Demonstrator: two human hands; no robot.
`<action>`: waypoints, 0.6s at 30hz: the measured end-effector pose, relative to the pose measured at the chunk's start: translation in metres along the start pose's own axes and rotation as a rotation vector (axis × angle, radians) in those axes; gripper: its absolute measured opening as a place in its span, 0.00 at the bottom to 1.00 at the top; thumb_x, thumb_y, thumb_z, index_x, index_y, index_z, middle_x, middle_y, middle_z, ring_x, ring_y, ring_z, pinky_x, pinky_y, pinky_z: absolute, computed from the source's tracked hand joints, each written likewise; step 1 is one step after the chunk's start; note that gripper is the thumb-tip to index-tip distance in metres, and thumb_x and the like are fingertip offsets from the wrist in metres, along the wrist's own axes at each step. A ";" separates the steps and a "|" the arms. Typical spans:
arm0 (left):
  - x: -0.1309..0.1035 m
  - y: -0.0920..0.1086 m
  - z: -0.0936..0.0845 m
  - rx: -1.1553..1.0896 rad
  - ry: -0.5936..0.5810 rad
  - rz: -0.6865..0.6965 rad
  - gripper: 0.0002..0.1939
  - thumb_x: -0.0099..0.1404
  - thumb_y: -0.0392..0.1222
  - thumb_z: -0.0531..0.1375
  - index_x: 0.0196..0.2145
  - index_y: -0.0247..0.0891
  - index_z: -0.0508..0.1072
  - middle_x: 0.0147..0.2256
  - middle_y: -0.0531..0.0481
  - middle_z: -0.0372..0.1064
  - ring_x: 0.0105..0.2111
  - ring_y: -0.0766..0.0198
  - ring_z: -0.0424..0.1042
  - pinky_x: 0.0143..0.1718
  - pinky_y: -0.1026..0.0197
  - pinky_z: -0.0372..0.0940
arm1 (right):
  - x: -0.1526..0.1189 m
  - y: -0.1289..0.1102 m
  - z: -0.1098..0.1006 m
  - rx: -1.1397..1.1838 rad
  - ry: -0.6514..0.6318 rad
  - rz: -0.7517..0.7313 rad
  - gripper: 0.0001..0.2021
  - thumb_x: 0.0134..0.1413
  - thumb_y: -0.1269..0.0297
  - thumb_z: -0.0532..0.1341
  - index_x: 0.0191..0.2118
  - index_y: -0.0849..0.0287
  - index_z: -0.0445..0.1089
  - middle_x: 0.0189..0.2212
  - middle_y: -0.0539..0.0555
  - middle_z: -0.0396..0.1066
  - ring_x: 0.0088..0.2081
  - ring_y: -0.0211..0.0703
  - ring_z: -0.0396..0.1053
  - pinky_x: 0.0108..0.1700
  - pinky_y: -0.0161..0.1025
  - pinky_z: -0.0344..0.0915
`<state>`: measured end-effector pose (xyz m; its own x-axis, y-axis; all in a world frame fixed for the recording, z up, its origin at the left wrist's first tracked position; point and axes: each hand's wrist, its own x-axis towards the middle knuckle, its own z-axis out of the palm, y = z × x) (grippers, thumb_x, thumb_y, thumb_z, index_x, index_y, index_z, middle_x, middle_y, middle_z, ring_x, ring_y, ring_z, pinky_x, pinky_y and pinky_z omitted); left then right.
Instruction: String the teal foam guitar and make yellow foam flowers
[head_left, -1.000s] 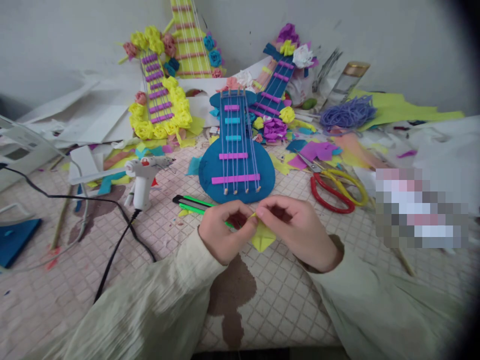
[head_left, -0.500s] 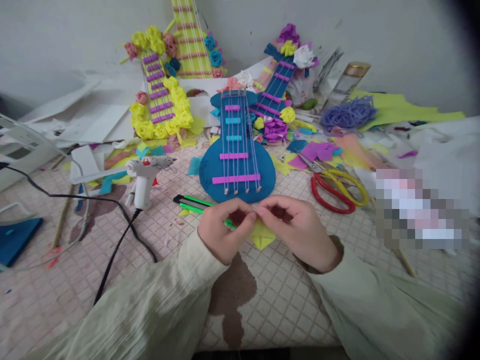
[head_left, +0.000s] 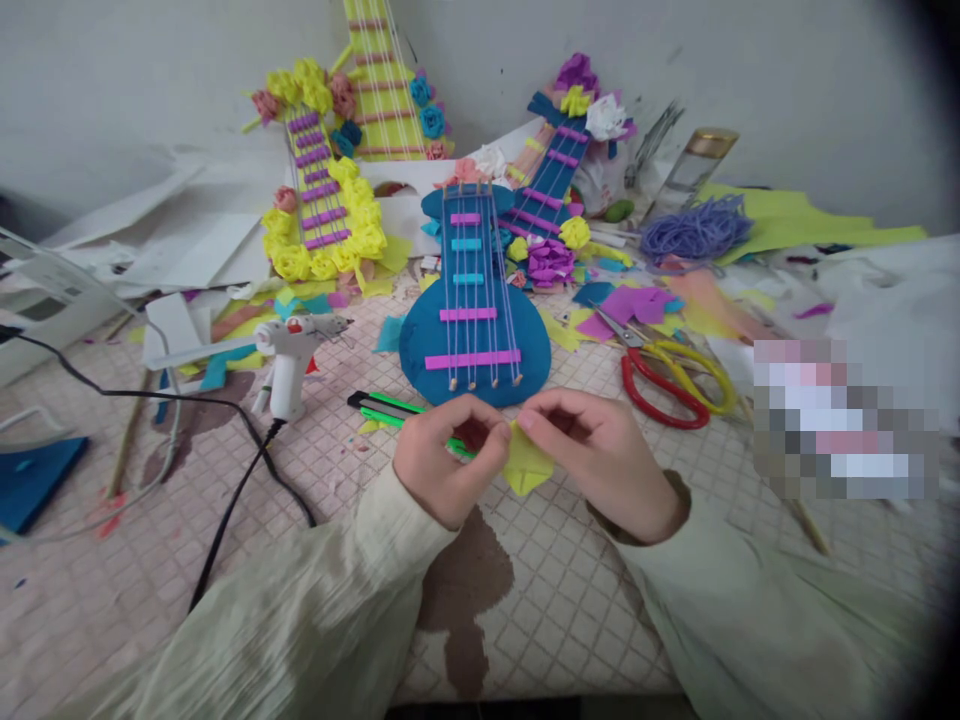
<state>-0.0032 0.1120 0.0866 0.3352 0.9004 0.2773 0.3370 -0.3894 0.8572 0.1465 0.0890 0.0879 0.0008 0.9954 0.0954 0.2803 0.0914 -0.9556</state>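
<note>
Nearest the camera, on the quilted pink cloth, the left hand and right hand pinched a small yellow foam piece between fingertips — soft, folded to a point. Just beyond lay a green utility knife, then a blue foam guitar with pink bars. Farther left stood a white glue gun; right, red-handled scissors.
</note>
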 end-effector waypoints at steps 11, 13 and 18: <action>0.000 -0.002 0.001 -0.060 -0.013 -0.029 0.07 0.57 0.39 0.54 0.25 0.35 0.68 0.21 0.51 0.66 0.22 0.68 0.66 0.25 0.66 0.64 | 0.001 0.000 -0.001 0.103 0.026 0.060 0.06 0.48 0.62 0.59 0.27 0.59 0.69 0.23 0.49 0.68 0.25 0.35 0.64 0.26 0.32 0.62; -0.001 -0.001 0.001 -0.091 -0.039 -0.045 0.07 0.57 0.40 0.55 0.26 0.34 0.68 0.22 0.51 0.67 0.22 0.68 0.65 0.24 0.66 0.63 | 0.001 -0.001 0.000 0.123 0.040 0.073 0.06 0.48 0.62 0.59 0.27 0.59 0.69 0.23 0.49 0.68 0.26 0.34 0.64 0.27 0.32 0.63; 0.000 -0.002 0.002 -0.238 -0.103 -0.145 0.08 0.56 0.41 0.56 0.23 0.34 0.67 0.20 0.52 0.64 0.20 0.70 0.63 0.21 0.67 0.61 | 0.002 -0.001 -0.002 0.192 0.070 0.084 0.08 0.48 0.60 0.59 0.26 0.59 0.69 0.22 0.48 0.67 0.26 0.35 0.65 0.27 0.33 0.62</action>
<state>-0.0023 0.1127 0.0840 0.3905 0.9140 0.1096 0.1762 -0.1911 0.9656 0.1484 0.0911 0.0901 0.0851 0.9960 0.0256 0.0882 0.0181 -0.9959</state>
